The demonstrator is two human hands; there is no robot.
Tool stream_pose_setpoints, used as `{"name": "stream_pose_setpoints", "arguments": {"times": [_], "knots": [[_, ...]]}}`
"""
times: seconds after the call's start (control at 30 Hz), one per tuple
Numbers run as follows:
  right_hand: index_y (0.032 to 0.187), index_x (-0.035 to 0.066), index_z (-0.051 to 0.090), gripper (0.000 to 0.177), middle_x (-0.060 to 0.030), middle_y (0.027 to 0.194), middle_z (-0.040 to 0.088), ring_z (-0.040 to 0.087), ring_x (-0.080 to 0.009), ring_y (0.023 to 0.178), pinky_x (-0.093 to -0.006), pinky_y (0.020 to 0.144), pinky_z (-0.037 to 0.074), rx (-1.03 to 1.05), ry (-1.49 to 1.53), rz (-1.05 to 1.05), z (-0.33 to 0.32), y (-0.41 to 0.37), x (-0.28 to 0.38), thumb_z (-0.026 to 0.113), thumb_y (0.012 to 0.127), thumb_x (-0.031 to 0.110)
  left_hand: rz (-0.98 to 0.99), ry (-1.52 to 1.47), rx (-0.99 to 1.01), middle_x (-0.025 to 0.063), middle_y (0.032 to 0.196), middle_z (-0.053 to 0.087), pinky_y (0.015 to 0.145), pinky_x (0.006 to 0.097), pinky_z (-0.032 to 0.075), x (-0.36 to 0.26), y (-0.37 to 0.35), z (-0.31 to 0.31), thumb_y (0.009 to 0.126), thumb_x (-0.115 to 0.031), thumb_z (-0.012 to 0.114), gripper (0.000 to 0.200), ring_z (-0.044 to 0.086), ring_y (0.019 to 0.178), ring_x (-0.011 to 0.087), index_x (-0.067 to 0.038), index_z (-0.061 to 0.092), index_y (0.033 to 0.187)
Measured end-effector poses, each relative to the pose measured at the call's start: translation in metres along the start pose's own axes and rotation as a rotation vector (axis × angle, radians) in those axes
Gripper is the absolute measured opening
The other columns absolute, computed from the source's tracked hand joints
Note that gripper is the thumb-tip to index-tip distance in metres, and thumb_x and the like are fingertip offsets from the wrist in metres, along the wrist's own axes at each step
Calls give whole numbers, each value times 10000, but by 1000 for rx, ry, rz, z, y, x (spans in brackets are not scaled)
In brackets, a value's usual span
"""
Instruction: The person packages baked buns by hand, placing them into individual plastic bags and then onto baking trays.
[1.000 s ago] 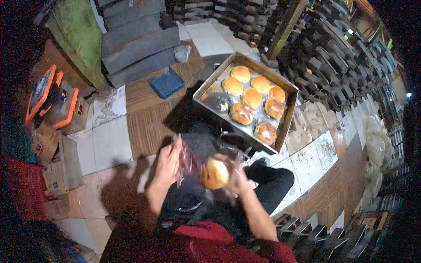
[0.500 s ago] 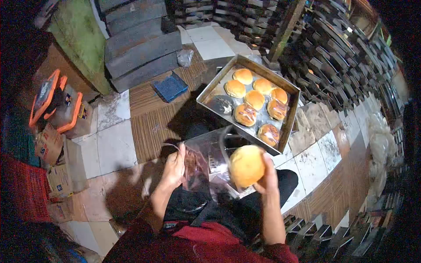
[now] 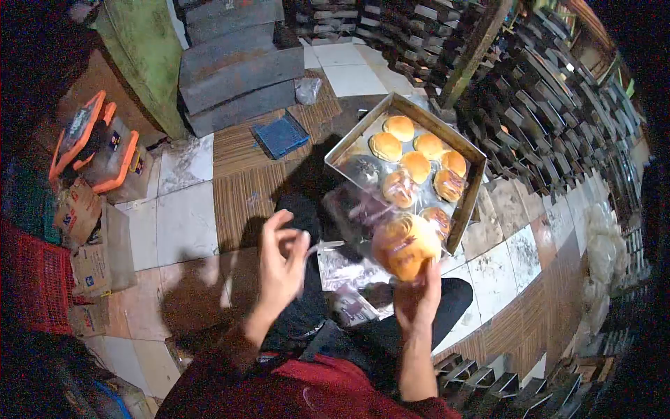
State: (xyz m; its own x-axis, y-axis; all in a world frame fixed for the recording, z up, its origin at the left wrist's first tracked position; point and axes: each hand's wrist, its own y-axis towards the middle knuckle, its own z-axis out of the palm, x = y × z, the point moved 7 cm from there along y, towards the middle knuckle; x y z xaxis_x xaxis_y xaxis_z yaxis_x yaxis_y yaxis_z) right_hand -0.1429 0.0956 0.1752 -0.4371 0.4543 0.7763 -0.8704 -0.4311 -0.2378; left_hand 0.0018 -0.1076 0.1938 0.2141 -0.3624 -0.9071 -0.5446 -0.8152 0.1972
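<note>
My right hand (image 3: 419, 295) is closed round a golden bun (image 3: 407, 246) with a brown patterned top. Clear plastic film, blurred by motion, appears around the bun and reaches toward the tray. My left hand (image 3: 280, 262) is raised to the left of the bun, fingers bent and apart, with a blurred shiny edge beside them; I cannot make out a firm hold. On my lap lies a stack of printed clear bags (image 3: 342, 269). Beyond the hands, a metal tray (image 3: 474, 185) holds several buns (image 3: 416, 167), some with brown streaks.
A blue crate (image 3: 280, 135) and a small plastic bag (image 3: 307, 90) are on the floor. Orange-edged plastic boxes (image 3: 115, 157), cardboard (image 3: 78, 209) and a red basket (image 3: 42, 279) stand left. Dark metal pans (image 3: 551, 133) are piled at the right.
The bun now has plastic around it and shows its patterned top. My left hand has come off the printed bags, which now lie on my lap. The view has shifted slightly.
</note>
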Motion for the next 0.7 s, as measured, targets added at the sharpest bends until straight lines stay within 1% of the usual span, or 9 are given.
{"name": "stream_pose_setpoints", "arguments": {"times": [0.07, 0.13, 0.2, 0.27, 0.33, 0.4, 0.47, 0.6, 0.7], "knots": [[1224, 53, 397, 459, -81, 1147, 511, 497, -216, 1055, -378, 929, 358, 28, -327, -42, -3, -22, -18, 484, 869, 330, -461, -999, 224, 101, 1285, 365, 776, 282, 452, -10, -21, 37, 890, -202, 497, 499, 494, 983, 191, -96, 246, 1308], [1291, 57, 313, 520, -103, 1227, 449, 451, -233, 1111, -377, 970, 319, 59, -89, 249, 4, -44, -76, 442, 881, 349, -269, -1016, 261, 113, 1325, 299, 872, 315, 406, -2, -19, 70, 904, -202, 460, 559, 455, 1040, 183, -110, 141, 1354], [1373, 18, 134, 817, -151, 1365, 274, 278, -297, 1257, -359, 1036, 222, 539, -658, -513, 48, -85, -48, 589, 778, 345, -568, -1121, 588, 123, 1345, 265, 958, 334, 328, -18, -32, 91, 894, -214, 487, 614, 347, 1172, 191, -56, 116, 1357], [1356, 37, 169, 960, -161, 1364, 258, 283, -295, 1240, -431, 1020, 250, 152, -388, -348, 31, -51, -13, 408, 726, 720, -208, -302, 825, 95, 1231, 464, 889, 291, 409, -46, -77, 95, 859, -226, 554, 503, 478, 1065, 178, -50, 346, 1282], [1366, 46, 106, 1188, -209, 1380, 207, 265, -334, 1259, -463, 1038, 230, 131, 199, -345, 45, -32, 29, 377, 545, 861, -116, -522, 1101, 115, 1299, 354, 990, 376, 297, -64, -128, 111, 834, -198, 588, 745, 350, 1204, 250, -37, 94, 1369], [1356, 29, 121, 1159, -220, 1362, 238, 288, -346, 1244, -466, 1038, 223, 338, 335, -380, 48, -37, 46, 344, 578, 857, -491, -924, 1034, 69, 1238, 451, 926, 327, 382, -44, -119, 98, 821, -93, 596, 629, 422, 1105, 149, -50, 233, 1332], [1348, 18, 159, 1079, -230, 1347, 263, 319, -358, 1221, -473, 1034, 225, 478, -62, -371, 45, -41, 26, 481, 632, 758, -573, -906, 566, 84, 1239, 445, 933, 376, 398, 24, -79, 109, 835, -313, 580, 636, 467, 1095, 197, -135, 229, 1335], [1227, -10, 396, 576, -227, 1234, 397, 340, -388, 1196, -440, 986, 311, 774, -1610, -595, 92, -63, -31, 610, 734, 197, -1007, -1375, 605, 134, 1106, 559, 862, 449, 441, 26, -42, 114, 849, -565, 386, 594, 553, 970, 288, -77, 468, 1177], [1136, 13, 467, 454, -192, 1106, 471, 431, -352, 1075, -443, 917, 368, 842, -1659, -774, 96, -72, -14, 549, 708, 141, -940, -1530, 584, 114, 1048, 596, 858, 404, 446, 23, -40, 102, 824, -592, 406, 582, 566, 963, 253, -86, 553, 1072]]}}
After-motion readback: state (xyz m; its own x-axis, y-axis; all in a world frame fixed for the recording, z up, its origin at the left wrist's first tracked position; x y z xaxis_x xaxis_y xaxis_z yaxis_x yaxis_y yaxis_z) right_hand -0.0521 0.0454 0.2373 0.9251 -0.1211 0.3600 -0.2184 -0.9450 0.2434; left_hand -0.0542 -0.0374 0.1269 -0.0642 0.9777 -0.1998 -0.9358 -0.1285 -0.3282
